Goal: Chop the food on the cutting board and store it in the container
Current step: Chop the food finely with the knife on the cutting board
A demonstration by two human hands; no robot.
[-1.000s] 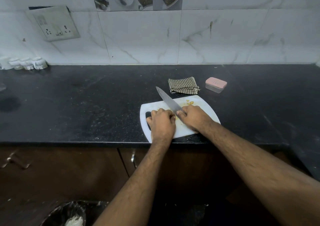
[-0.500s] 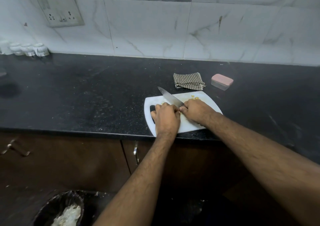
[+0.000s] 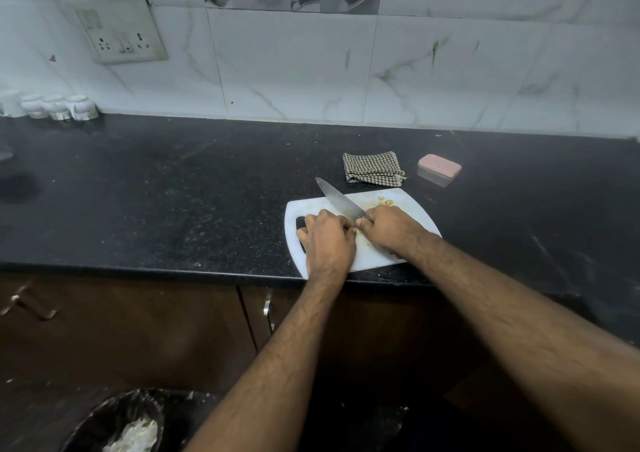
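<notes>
The food [image 3: 358,231] showed only as a small yellowish bit between the two hands, near the middle of the white cutting board [image 3: 412,209], with a few cut pieces [image 3: 385,201] lying apart toward the board's far edge. The left hand [image 3: 327,240] was curled over the food, knuckles up, apparently pinning it down, though the fingertips were hidden and the exact hold could not be told. The right hand [image 3: 389,227] was clenched round the handle of the knife [image 3: 340,201], whose blade ran up and to the left, its tip past the board's far edge over the black counter [image 3: 173,202]. The pink-lidded container [image 3: 439,169] stood closed on the counter beyond the board's far right corner, beside a folded checked cloth [image 3: 373,168]. The chief risk seemed to be the closeness of the two hands: the blade passed just beside the left knuckles, so a slip on so small a piece could nick a finger. The board's near edge sat close to the counter's lip, so hard pressure might shift it or send pieces off toward the bin [image 3: 114,424] below. The container's lid would need removing before anything could be stored.
</notes>
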